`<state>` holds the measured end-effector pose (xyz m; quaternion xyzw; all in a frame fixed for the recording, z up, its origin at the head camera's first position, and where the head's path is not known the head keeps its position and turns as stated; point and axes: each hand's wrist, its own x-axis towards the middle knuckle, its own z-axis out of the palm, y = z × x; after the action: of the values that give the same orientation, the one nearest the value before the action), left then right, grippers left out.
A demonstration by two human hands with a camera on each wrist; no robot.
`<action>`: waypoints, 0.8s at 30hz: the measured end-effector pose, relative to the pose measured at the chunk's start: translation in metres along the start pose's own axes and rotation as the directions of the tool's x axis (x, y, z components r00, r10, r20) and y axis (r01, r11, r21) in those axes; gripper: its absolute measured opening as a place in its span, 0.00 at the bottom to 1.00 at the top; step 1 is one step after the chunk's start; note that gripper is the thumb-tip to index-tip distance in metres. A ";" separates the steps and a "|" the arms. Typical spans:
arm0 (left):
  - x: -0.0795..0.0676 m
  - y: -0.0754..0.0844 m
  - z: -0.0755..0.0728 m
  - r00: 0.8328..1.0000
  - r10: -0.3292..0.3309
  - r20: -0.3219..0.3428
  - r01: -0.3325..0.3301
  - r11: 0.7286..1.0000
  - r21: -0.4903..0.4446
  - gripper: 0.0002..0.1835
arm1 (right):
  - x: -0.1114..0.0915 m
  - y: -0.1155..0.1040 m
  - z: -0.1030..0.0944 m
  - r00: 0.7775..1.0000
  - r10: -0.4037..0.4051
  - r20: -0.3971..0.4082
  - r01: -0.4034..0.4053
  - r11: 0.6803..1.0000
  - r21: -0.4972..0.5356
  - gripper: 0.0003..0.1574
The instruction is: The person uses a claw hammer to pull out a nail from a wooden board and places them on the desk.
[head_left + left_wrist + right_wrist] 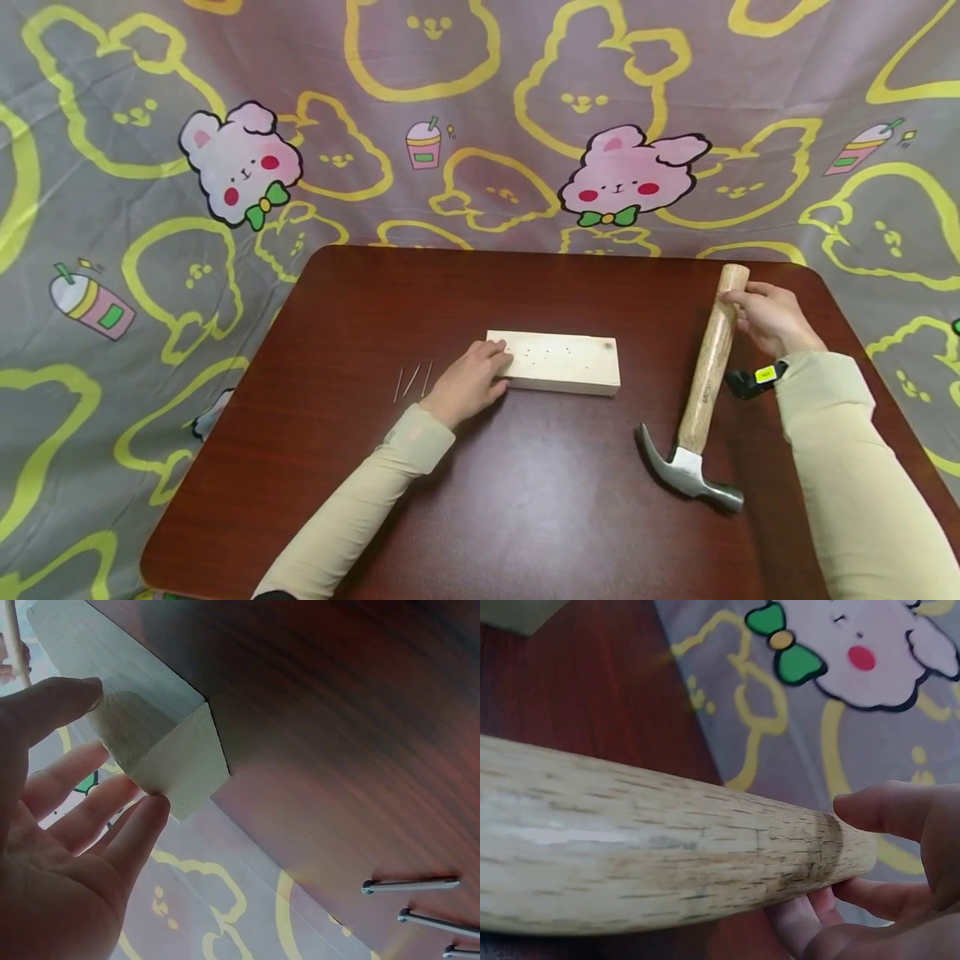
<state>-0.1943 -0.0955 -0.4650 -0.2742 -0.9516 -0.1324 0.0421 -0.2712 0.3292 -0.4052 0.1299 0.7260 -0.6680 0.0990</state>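
Note:
My left hand [468,379] grips the left end of a pale wooden block [570,360], fingers over its top and thumb at its near side. Small dark marks dot the block's top face, with a dark knot at its far right corner. In the left wrist view, the thumb and fingertips [156,806] meet the block's end. My right hand [776,317] pinches a claw hammer [708,375] near the end of its wooden handle [652,847], between thumb and fingers. The hammer's steel head [686,473] points toward me, its claw to the left.
Three nails [412,381] lie side by side on the dark red-brown table [525,517], left of the block. A patterned cloth [480,125] with cartoon animals hangs behind and around the table. A black strap with a yellow label [765,374] is on the right wrist.

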 end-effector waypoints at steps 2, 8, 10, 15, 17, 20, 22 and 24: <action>0.000 0.001 0.000 1.000 -0.001 0.003 0.001 1.000 -0.004 0.20 | 0.002 0.004 -0.001 1.000 0.019 -0.014 -0.019 0.998 -0.054 0.48; 0.000 0.001 -0.002 1.000 0.002 -0.009 -0.002 1.000 -0.014 0.20 | 0.005 0.013 -0.002 0.998 0.054 0.017 -0.055 0.997 0.056 0.31; 0.000 0.001 -0.001 1.000 0.005 -0.013 -0.005 1.000 -0.010 0.20 | 0.006 0.016 -0.002 0.998 0.061 0.031 -0.064 0.994 0.094 0.20; 0.000 0.000 0.000 1.000 0.008 -0.022 -0.009 1.000 -0.012 0.20 | 0.010 0.022 -0.002 0.994 0.098 0.047 -0.102 0.990 0.095 0.20; 0.000 0.000 0.000 1.000 0.006 -0.022 -0.006 1.000 -0.012 0.20 | 0.012 0.024 -0.001 0.992 0.120 0.037 -0.122 0.989 0.080 0.19; -0.001 0.000 0.001 1.000 0.003 -0.017 -0.003 1.000 -0.004 0.20 | 0.013 0.025 0.002 0.990 0.140 0.007 -0.140 0.987 0.080 0.20; -0.001 0.000 0.001 1.000 0.002 -0.014 -0.002 1.000 0.003 0.20 | 0.012 0.025 0.005 0.989 0.150 -0.012 -0.148 0.986 0.082 0.24; -0.001 0.001 0.000 1.000 0.001 -0.010 -0.001 1.000 0.009 0.20 | 0.011 0.025 0.008 0.987 0.158 -0.036 -0.155 0.985 0.076 0.34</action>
<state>-0.1935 -0.0953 -0.4652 -0.2738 -0.9518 -0.1294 0.0483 -0.2741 0.3242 -0.4334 0.2040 0.6907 -0.6812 0.1314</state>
